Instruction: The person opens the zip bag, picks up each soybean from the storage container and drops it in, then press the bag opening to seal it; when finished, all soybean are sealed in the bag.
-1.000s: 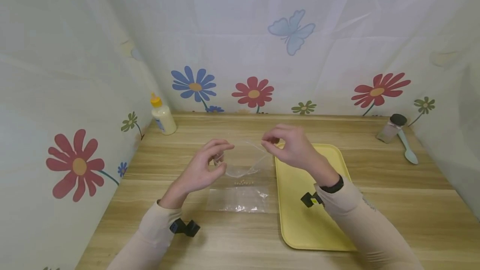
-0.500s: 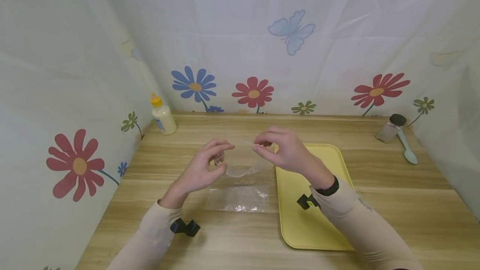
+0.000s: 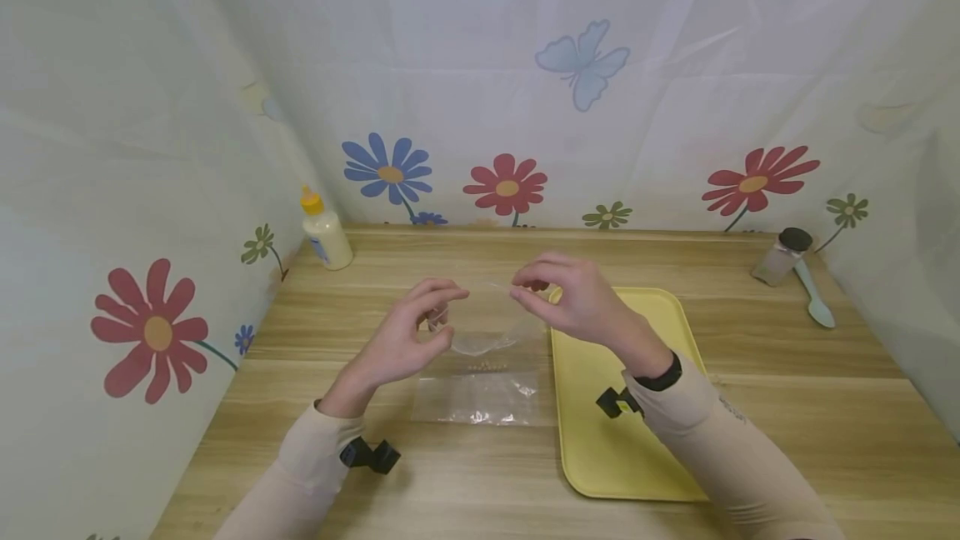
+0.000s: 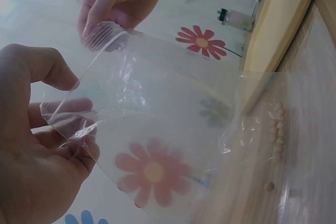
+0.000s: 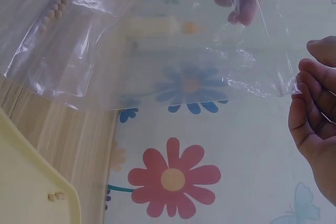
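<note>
A clear plastic zip bag (image 3: 477, 398) is held up by its top, its lower part lying on the wooden table. My left hand (image 3: 405, 336) grips the left side of the mouth, with bent fingers around the plastic in the left wrist view. At the opposite corner, my right hand (image 3: 581, 298) pinches the edge between thumb and fingers. The mouth stands partly apart between the hands. Small round beige beans (image 4: 279, 129) lie in a line low in the bag. One more bean (image 4: 269, 187) sits a little away from that line.
A yellow tray (image 3: 622, 448) lies right of the bag, under the right forearm. Two small beige pieces (image 5: 55, 196) rest on it. A yellow-capped squeeze bottle (image 3: 327, 237) stands back left. Back right are a tilted black-lidded jar (image 3: 780, 259) and a pale blue spoon (image 3: 817, 302).
My right hand has shifted a little left towards the left hand, carrying its bag corner, and the bag's mouth has narrowed. The left hand has stayed in place.
</note>
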Demonstrator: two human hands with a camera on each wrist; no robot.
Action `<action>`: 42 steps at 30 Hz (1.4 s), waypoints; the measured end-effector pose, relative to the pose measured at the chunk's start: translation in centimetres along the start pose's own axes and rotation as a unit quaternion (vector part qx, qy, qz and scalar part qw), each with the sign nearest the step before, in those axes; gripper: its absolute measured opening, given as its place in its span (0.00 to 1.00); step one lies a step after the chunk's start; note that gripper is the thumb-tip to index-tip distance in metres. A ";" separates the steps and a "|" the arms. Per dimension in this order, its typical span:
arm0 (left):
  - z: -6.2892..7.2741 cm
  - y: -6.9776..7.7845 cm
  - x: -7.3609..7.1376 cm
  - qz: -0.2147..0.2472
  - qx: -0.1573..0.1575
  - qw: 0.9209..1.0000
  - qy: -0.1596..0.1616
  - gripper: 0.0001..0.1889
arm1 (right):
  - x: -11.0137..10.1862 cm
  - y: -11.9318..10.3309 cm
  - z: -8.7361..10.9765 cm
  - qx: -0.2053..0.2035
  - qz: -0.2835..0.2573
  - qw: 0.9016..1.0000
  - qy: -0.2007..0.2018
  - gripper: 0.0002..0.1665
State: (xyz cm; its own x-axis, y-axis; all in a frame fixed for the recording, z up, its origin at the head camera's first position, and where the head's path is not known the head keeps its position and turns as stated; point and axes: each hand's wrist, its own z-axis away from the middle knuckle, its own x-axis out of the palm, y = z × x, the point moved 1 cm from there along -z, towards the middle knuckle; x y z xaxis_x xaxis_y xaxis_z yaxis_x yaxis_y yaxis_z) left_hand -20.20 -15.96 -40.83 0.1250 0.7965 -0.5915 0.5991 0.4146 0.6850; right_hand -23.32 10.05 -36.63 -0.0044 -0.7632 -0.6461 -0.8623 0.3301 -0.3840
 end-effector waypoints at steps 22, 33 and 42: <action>0.1 0.1 -0.1 -0.002 -0.002 1.000 0.002 0.26 | 0.0 5.1 1.9 0.073 0.033 0.997 -0.008 0.06; 0.0 0.0 -0.1 -0.004 -0.002 1.000 0.000 0.26 | 0.8 7.6 3.1 0.125 0.036 0.991 -0.043 0.05; 0.0 0.0 -0.1 -0.006 0.000 1.000 0.002 0.26 | 1.1 8.4 3.7 0.159 0.049 0.984 -0.067 0.05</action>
State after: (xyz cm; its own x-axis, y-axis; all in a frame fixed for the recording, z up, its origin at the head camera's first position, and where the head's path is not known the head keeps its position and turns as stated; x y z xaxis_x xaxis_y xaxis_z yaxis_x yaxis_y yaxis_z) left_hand -20.18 -16.00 -40.79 0.1143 0.7929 -0.5985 0.6011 0.4245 0.6771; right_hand -28.67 14.07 -42.97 0.0042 -0.6462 -0.7632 -0.6596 0.5719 -0.4878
